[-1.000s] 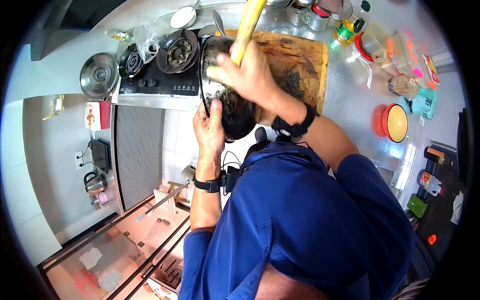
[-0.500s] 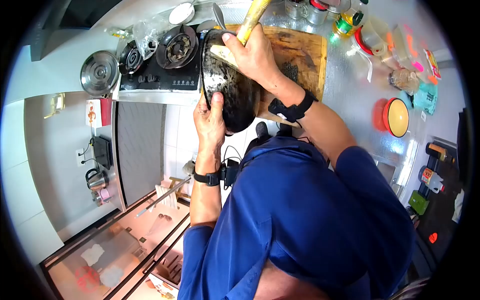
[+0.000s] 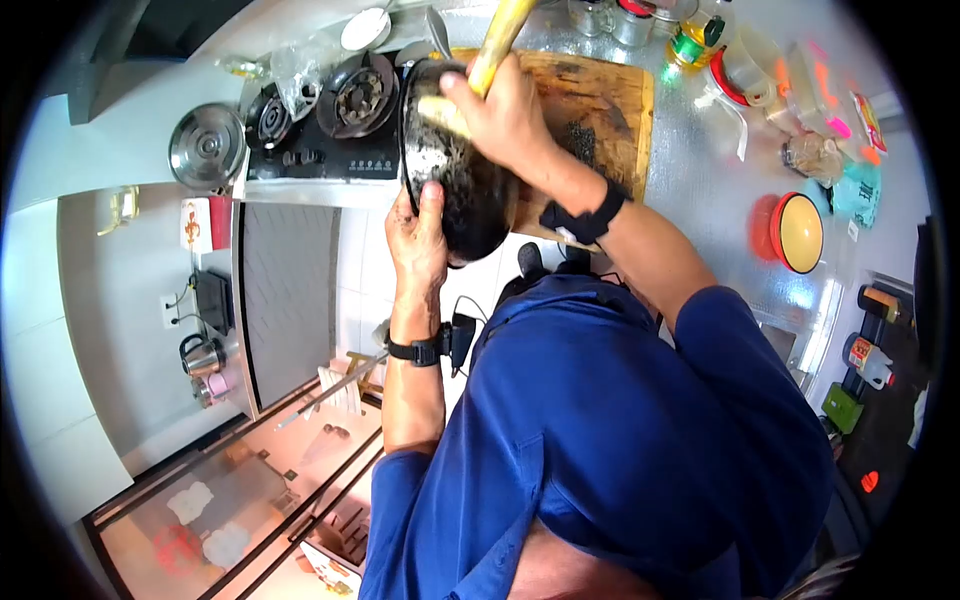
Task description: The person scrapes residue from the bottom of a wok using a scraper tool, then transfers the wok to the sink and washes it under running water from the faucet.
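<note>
A round, blackened metal pan (image 3: 465,195) is tilted on its side at the near left edge of the wooden cutting board (image 3: 605,95), its scorched outer surface facing me. My left hand (image 3: 420,232) grips the pan's lower rim, with the thumb on the outside. My right hand (image 3: 505,118) is closed around a tool with a yellow handle (image 3: 500,40) that rises to the upper right. A pale end piece (image 3: 442,114) shows beside that hand, against the pan's surface. The tool's exact kind is unclear. Dark crumbs (image 3: 580,145) lie on the board.
A black gas hob (image 3: 355,100) is on the left, with a steel lid (image 3: 207,146) beyond it. An oil bottle (image 3: 695,45) and plastic containers stand at the back right. A yellow bowl (image 3: 800,232) sits on the metal counter (image 3: 695,165) at right.
My right hand and the yellow-handled tool have shifted slightly down and left across the pan. My left hand keeps its grip on the rim. The whole view has turned a little.
</note>
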Motion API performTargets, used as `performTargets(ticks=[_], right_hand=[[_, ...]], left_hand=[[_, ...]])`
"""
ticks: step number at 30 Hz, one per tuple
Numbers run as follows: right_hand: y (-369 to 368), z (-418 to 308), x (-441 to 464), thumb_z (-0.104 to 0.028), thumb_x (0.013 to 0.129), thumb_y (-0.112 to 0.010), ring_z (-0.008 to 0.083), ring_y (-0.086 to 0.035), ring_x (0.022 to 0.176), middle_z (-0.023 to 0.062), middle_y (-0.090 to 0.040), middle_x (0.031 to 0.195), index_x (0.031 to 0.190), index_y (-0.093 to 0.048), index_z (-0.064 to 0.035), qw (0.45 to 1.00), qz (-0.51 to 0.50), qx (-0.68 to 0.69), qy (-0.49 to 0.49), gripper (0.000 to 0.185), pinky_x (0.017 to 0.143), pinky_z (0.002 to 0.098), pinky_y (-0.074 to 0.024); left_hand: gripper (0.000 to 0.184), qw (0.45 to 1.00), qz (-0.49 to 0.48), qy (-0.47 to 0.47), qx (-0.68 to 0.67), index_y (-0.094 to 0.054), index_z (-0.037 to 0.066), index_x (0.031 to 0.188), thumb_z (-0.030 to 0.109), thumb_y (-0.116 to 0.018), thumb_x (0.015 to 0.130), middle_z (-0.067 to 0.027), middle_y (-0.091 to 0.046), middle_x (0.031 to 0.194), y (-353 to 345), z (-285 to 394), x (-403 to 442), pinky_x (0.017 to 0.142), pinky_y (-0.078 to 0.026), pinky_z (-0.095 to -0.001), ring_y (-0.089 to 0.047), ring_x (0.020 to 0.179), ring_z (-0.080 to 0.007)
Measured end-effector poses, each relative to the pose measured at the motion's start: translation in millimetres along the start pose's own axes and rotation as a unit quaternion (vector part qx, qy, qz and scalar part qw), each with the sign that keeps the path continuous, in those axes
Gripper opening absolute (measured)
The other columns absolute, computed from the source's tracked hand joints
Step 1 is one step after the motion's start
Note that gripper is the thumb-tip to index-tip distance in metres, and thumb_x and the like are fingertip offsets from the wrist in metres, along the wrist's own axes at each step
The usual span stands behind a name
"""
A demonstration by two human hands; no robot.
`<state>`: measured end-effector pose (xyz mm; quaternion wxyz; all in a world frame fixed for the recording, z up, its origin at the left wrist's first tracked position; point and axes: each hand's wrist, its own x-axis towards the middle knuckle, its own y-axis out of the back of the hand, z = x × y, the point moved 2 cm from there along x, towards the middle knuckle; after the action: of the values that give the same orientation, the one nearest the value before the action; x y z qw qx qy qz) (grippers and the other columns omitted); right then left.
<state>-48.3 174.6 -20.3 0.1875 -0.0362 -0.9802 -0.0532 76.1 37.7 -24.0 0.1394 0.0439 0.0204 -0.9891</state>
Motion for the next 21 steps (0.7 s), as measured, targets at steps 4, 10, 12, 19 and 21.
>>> performTargets(ticks=[4, 10, 12, 19, 21], right_hand=[[3, -5, -8, -0.031, 0.088, -0.071, 0.0349, -0.067, 0.070, 0.0202, -0.061, 0.073, 0.104, -0.050, 0.0079, 0.993, 0.001, 0.024, 0.112, 0.047, 0.061, 0.0445, -0.0514], [5, -8, -17, -0.032, 0.088, -0.071, 0.0366, -0.065, 0.067, 0.0211, -0.062, 0.077, 0.101, -0.049, 0.0065, 0.995, 0.001, 0.058, 0.086, 0.046, 0.061, 0.0454, -0.0517], [3, 4, -7, -0.030, 0.090, -0.070, 0.0210, -0.061, 0.063, 0.0105, -0.059, 0.075, 0.103, -0.049, 0.0030, 1.000, -0.021, -0.020, 0.007, 0.041, 0.059, 0.0365, -0.0503], [4, -4, -10, -0.032, 0.087, -0.072, 0.0375, -0.064, 0.065, 0.0194, -0.061, 0.077, 0.100, -0.050, 0.0042, 0.997, -0.009, 0.055, 0.049, 0.044, 0.059, 0.0468, -0.0503], [7, 7, 8, -0.034, 0.089, -0.069, 0.0380, -0.064, 0.068, 0.0214, -0.062, 0.078, 0.102, -0.049, 0.0059, 0.999, -0.025, 0.005, -0.023, 0.047, 0.061, 0.0471, -0.0505]], left_hand=[[0.038, 0.999, 0.000, -0.023, -0.031, -0.060, -0.003, 0.120, 0.029, -0.062, 0.100, -0.0058, -0.067, 0.105, -4, 0, 1, 0.084, -0.049, -0.0270, -0.059, 0.091, -0.0117], [0.038, 0.999, 0.014, -0.029, -0.021, -0.061, -0.002, 0.120, 0.030, -0.061, 0.100, -0.0061, -0.067, 0.106, -7, -2, -1, 0.084, -0.049, -0.0274, -0.059, 0.092, -0.0120], [0.039, 1.000, 0.006, -0.010, -0.010, -0.061, -0.003, 0.120, 0.031, -0.062, 0.099, -0.0059, -0.067, 0.105, -4, 0, -3, 0.085, -0.048, -0.0271, -0.058, 0.092, -0.0117], [0.037, 1.000, 0.023, 0.002, -0.020, -0.062, -0.003, 0.118, 0.029, -0.062, 0.099, -0.0054, -0.067, 0.104, -4, 1, -6, 0.084, -0.049, -0.0278, -0.059, 0.090, -0.0124], [0.035, 1.000, 0.010, 0.011, -0.023, -0.062, -0.004, 0.119, 0.026, -0.062, 0.100, -0.0061, -0.067, 0.105, 0, 4, -9, 0.086, -0.049, -0.0287, -0.060, 0.093, -0.0128]])
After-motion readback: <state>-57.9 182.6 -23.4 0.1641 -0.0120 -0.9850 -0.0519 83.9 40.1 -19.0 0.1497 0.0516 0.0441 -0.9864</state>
